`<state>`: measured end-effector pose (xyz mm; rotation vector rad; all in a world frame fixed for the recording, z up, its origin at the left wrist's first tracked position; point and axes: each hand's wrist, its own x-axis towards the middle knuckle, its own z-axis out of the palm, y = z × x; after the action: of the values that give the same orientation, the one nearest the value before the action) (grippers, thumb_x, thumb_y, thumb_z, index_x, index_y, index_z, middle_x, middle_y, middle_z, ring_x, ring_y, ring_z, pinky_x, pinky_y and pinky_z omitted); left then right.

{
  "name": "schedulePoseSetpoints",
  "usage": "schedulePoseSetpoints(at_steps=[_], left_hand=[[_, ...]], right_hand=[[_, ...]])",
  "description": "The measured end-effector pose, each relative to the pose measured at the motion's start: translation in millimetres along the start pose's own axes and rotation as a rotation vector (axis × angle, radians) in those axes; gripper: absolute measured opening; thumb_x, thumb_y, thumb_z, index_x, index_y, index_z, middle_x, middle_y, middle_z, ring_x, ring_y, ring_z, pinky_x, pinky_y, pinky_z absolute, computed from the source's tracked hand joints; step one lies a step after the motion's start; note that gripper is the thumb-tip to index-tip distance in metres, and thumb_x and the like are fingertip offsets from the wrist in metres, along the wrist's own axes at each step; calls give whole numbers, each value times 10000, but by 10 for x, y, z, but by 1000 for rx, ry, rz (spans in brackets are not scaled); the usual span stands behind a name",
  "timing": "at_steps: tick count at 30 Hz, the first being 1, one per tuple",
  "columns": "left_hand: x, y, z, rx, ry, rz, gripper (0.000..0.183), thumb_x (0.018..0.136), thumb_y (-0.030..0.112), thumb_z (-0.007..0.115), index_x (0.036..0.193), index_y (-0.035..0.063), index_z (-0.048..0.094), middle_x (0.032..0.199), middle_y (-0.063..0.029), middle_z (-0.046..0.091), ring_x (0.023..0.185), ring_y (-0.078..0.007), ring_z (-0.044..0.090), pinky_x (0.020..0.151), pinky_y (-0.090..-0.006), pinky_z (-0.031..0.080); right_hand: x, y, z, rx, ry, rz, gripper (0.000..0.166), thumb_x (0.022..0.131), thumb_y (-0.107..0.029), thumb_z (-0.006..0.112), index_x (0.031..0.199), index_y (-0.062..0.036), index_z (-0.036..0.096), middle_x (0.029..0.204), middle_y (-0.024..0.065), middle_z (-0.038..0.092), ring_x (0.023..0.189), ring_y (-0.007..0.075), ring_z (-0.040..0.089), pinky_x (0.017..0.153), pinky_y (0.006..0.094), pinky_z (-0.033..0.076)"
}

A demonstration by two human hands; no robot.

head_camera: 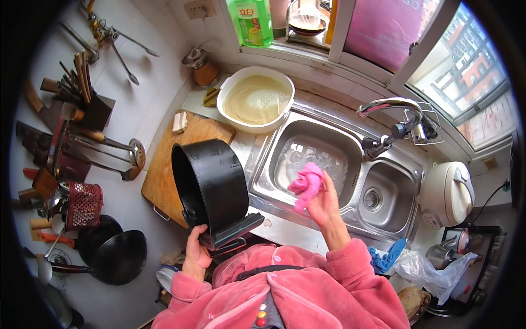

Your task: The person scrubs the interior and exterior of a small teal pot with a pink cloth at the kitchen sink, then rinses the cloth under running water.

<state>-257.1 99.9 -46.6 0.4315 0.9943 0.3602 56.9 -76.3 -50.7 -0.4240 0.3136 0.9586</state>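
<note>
My left hand (198, 251) grips the lower front part of a black air fryer basket drawer (224, 181), which is tipped on its side above the edge of a wooden cutting board (164, 164). In my right hand (326, 205) is a bunched pink cloth (307, 185), held over the near edge of the large steel sink basin (283, 135). Sudsy water lies in that basin. Behind the drawer, a white plastic tub (222, 109) holds cloudy water and a perforated piece that lies under the surface.
A chrome faucet (390, 140) arches over the sinks, beside the small basin (388, 193). A white rice cooker (448, 193) stands at right, near a blue cloth (386, 257) and a clear plastic bag (435, 275). Woks (119, 257) and utensils hang on the left wall.
</note>
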Motion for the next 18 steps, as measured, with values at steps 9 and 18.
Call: schedulePoseSetpoints(at_steps=[9,18], left_hand=[[-291,-66,468,29,-16,-30,278,885,179,567,1108,28,635,1080,-115,677,989,-254,647,901,-372,522],[-454,-91,682,88,-294,51,359,814,54,555,1168,-6,567,1068,-97,649,959,-213,642,859,-349,533]], right_hand=[[28,572,554,-290,-358,-268,511,894,-4,580,1355,-135,401,1119,24,567,958,102,557,846,254,465],[211,914,333,-537,-372,-115,457,884,-60,648,1309,-58,478,1185,29,570,1055,116,536,932,268,434]])
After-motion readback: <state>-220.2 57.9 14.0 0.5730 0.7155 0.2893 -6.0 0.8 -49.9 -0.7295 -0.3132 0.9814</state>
